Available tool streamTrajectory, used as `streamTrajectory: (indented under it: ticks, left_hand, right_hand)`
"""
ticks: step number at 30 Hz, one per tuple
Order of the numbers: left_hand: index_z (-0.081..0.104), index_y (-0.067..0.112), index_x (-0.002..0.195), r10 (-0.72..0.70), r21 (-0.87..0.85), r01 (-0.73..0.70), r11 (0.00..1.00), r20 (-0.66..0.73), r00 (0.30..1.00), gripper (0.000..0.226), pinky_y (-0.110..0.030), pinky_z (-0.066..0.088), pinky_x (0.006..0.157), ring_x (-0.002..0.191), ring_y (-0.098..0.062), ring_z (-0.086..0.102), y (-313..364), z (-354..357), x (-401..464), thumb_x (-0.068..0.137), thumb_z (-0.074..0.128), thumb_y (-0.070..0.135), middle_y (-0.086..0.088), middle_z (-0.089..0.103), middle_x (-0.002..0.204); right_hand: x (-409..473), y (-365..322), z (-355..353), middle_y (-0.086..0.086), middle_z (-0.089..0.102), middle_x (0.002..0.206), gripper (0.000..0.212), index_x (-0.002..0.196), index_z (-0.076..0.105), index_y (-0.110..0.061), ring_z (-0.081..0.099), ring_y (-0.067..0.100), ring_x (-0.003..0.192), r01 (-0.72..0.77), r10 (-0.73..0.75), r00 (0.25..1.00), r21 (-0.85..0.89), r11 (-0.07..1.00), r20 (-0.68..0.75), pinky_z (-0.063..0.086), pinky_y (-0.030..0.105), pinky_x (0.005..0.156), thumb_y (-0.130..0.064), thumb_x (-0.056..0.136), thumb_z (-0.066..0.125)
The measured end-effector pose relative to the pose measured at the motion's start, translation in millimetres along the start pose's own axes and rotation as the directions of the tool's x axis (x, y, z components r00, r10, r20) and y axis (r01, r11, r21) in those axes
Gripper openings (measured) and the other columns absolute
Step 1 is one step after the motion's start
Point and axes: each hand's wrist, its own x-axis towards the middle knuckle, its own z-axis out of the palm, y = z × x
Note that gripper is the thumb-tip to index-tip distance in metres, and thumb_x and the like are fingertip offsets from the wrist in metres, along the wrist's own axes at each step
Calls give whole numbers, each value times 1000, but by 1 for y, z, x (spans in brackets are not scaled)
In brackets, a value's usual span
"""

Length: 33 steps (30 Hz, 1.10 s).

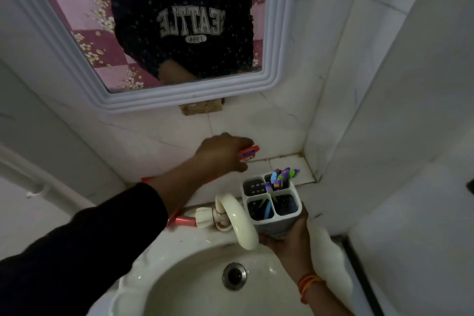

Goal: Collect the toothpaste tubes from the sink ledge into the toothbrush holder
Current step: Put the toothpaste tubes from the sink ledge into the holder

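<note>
White tiles are wrapping this cramped bathroom corner, with a framed mirror [159, 33] hanging above the narrow sink ledge [284, 161] and the basin [179, 282] sitting below. A person is reaching the left hand [221, 152] across to the ledge, and the fingers are closing around an orange toothpaste tube [248, 153]; only its end is poking out past the knuckles, close to the back wall. It looks as if the tube is being lifted off the ledge so it can go into the holder. The right hand [287, 238] is cupping the toothbrush holder [272, 206] from underneath, fingers wrapped round its base, keeping it upright and just beside the reaching hand, probably to shorten the trip. Toothbrushes [280, 177] with purple and blue handles are filling the far right compartment, a blue handle is leaning in the near left one, and the far left one appears free. A second orange tube [179, 218] is lying near the tap, partly hidden under the left sleeve [89, 238]. The curved white faucet [238, 218] is arching right up against the holder, so it is likely crowding any move toward that second tube
</note>
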Motion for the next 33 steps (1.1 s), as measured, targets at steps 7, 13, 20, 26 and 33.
streamTrajectory:
  ticks: [7, 13, 20, 26, 33]
  left_hand:
    - [60, 23, 137, 93, 240, -159, 958, 264, 960, 61, -30, 49, 78, 105, -19, 60, 74, -90, -42, 81, 81, 26, -4, 64, 126]
    - [66, 7, 93, 109, 340, -205, 918, 281, 953, 33, -30, 53, 69, 74, -17, 58, 131, -52, -39, 74, 86, 26, -4, 62, 79]
    - [73, 2, 99, 0, -306, 124, 944, 378, 926, 18, -38, 65, 79, 73, -22, 79, 118, -32, -27, 87, 73, 16, -9, 79, 87]
    - [75, 9, 111, -193, -299, 234, 925, 162, 968, 22, -28, 62, 76, 87, -18, 76, 16, -25, -8, 93, 65, 12, -6, 77, 103]
    - [60, 7, 132, -154, 89, 143, 986, 133, 979, 44, -37, 49, 99, 122, -33, 58, -63, 70, 19, 88, 62, 11, -18, 60, 132]
  right_hand:
    - [5, -11, -13, -13, 62, 124, 108, 136, 42, -36, 63, 4, 114, -39, 38, 996, 13, 999, 87, 58, 36, 95, -8, 49, 100]
    - [8, -7, -14, -7, 62, 131, 116, 133, 40, -45, 61, 3, 120, 57, -64, 995, 84, 995, 83, 54, 20, 93, 1, 45, 99]
    - [13, -14, -17, -4, 67, 122, 97, 129, 52, -33, 66, 5, 111, -81, 45, 982, 195, 977, 186, 61, 29, 82, 14, 53, 91]
    - [18, -45, -16, 5, 78, 104, 45, 94, 81, -35, 77, 24, 84, -473, 315, 881, 640, 605, 352, 61, 51, 58, -12, 107, 43]
    - [22, -51, -17, 5, 79, 99, 55, 86, 82, -38, 77, 21, 79, -502, 294, 864, 649, 571, 410, 60, 49, 58, -16, 108, 37]
